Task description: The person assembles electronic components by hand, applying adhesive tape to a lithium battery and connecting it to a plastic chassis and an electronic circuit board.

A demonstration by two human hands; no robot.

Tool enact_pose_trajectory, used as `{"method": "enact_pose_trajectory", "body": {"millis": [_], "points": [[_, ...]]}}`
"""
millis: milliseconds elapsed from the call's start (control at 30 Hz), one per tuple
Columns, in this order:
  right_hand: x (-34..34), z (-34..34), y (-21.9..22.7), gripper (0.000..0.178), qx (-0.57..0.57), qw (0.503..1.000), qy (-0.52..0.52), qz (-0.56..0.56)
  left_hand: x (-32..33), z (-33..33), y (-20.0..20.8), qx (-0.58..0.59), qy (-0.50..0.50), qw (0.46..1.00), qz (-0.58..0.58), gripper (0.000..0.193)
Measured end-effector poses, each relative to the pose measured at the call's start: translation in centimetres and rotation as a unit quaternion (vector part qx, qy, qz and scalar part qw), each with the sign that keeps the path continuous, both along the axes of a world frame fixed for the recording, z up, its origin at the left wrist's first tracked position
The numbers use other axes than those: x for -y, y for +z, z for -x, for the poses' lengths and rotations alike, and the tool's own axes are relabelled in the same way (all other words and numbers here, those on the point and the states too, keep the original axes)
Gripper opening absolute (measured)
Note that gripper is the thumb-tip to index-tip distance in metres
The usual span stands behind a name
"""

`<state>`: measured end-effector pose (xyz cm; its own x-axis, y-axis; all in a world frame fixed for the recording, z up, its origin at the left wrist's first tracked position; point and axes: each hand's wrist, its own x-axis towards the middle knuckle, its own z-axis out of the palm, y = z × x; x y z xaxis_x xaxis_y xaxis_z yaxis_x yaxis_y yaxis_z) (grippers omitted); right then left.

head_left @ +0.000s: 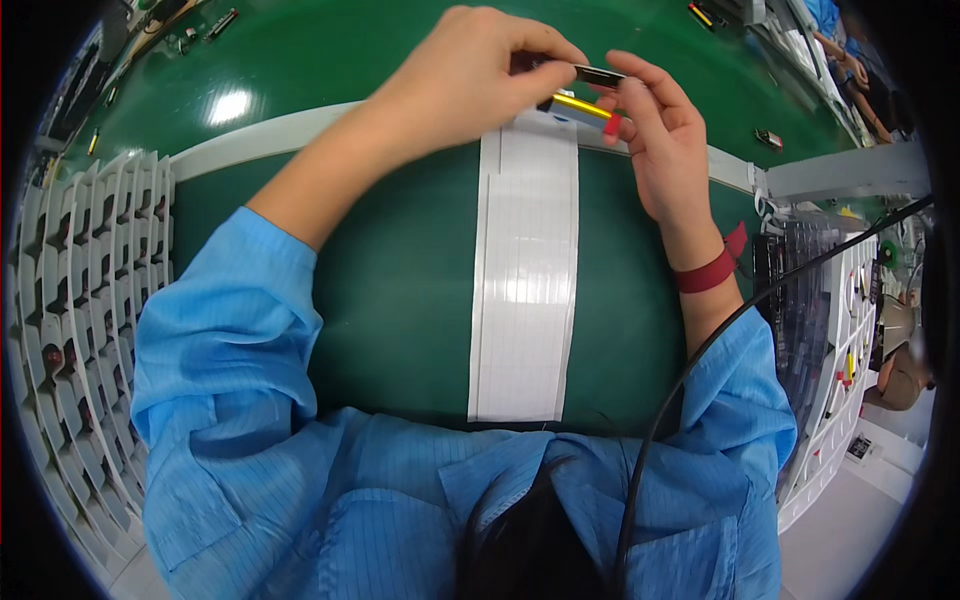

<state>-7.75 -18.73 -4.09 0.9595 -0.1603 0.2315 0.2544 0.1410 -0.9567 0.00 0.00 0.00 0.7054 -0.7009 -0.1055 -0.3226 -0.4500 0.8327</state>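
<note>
At the far edge of the mat, my left hand pinches one end of a thin dark flat piece with a light edge. My right hand holds its other end between thumb and finger; a red band circles that wrist. Just below the dark piece is a shiny yellow strip with a red end near my right fingers. Whether the strip is joined to the dark piece I cannot tell. My left fingers partly cover the dark piece.
A white strip runs down the green mat. White slotted trays stand at left, more trays at right. A black cable crosses the right side. Small parts lie on the green surface beyond; other people are at far right.
</note>
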Motion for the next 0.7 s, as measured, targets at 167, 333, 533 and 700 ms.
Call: {"method": "enact_pose_trajectory", "body": {"millis": [167,333,533,700], "points": [[-0.9,0.8,0.0,0.024,0.019,0.987,0.035,0.157,-0.4,1.2,-3.3,-0.069,0.005,0.967,0.246,0.023],[-0.3,0.7,-0.9,0.02,-0.04,0.996,0.034,0.069,-1.6,0.5,-3.2,-0.218,0.056,0.905,0.36,0.023],[-3.4,2.5,-0.9,0.02,0.07,0.821,-0.106,0.557,-3.6,-0.1,-3.8,-0.344,0.001,0.883,0.318,0.022],[-4.7,2.7,-0.1,0.021,0.055,0.791,-0.098,0.601,-4.4,0.4,-4.4,-0.363,-0.049,0.9,0.236,0.021]]}}
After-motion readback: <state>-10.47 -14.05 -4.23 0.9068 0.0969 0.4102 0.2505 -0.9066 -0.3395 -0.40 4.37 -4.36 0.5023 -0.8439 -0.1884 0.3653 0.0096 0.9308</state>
